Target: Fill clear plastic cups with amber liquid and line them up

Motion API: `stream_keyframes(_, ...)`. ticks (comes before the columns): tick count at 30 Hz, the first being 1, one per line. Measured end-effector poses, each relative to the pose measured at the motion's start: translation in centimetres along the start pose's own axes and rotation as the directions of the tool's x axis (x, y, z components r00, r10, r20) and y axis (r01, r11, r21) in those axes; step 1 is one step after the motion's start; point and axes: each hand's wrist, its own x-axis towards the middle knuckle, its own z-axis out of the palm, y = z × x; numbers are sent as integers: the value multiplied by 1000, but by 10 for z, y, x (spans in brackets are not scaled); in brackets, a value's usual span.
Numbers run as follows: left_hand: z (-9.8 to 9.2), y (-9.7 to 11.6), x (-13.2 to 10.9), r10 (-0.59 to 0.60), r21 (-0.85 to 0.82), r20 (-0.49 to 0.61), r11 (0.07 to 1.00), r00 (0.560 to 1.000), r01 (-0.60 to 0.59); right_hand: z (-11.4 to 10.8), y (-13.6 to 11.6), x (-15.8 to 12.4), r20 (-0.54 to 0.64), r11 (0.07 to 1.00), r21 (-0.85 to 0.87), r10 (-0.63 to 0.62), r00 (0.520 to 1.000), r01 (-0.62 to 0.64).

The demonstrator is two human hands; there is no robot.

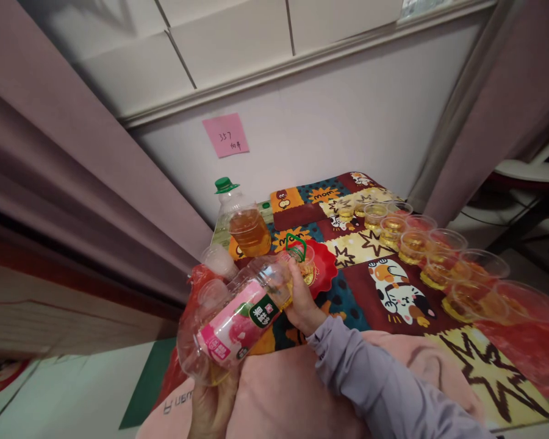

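Note:
A big clear bottle (238,311) with a pink label lies tilted, its mouth with a green ring toward a small clear cup (308,269) of amber liquid on a red plate (326,268). My left hand (210,410) is closed under the bottle's base. My right hand (303,305), in a grey sleeve, is wrapped round the bottle's neck end, right beside the cup. Little liquid is left in the bottle.
A second bottle (243,222) with a green cap stands behind, part full of amber liquid. Several filled clear cups (432,256) line the colourful tablecloth (393,299) at the right. A red bag (193,292) with empty cups, a curtain (73,201) and a pink note (226,135) are nearby.

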Motion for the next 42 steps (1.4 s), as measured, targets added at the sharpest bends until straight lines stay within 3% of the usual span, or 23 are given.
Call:
stream_keyframes(6,0,-1,0,16,-19,-17,1000,1000,-16,2,-1,-1,0,1000,-4,5,1000,-5)
stream_keyframes(13,-10,0,-6,45,-31,-158,998,986,-51,2,-6,-3,13,1000,-3,31,999,-31)
stream_keyframes(18,-13,2,-7,39,-19,-124,999,991,-41,5,-7,-4,-37,999,-6,40,999,-40)
stream_keyframes(22,-17,4,-8,63,-21,-149,998,987,-67,4,-6,-1,7,999,-13,30,1000,-30)
stream_keyframes(33,-27,7,-10,1,-98,-22,995,1000,-3,2,-5,0,14,999,-31,20,1000,-20)
stream_keyframes(39,-28,5,-11,49,-62,-122,996,991,-56,2,-6,-2,8,999,-19,27,1000,-26)
stream_keyframes(42,-30,7,-13,27,-47,-118,998,993,-33,2,-6,-2,1,999,-23,28,1000,-28)
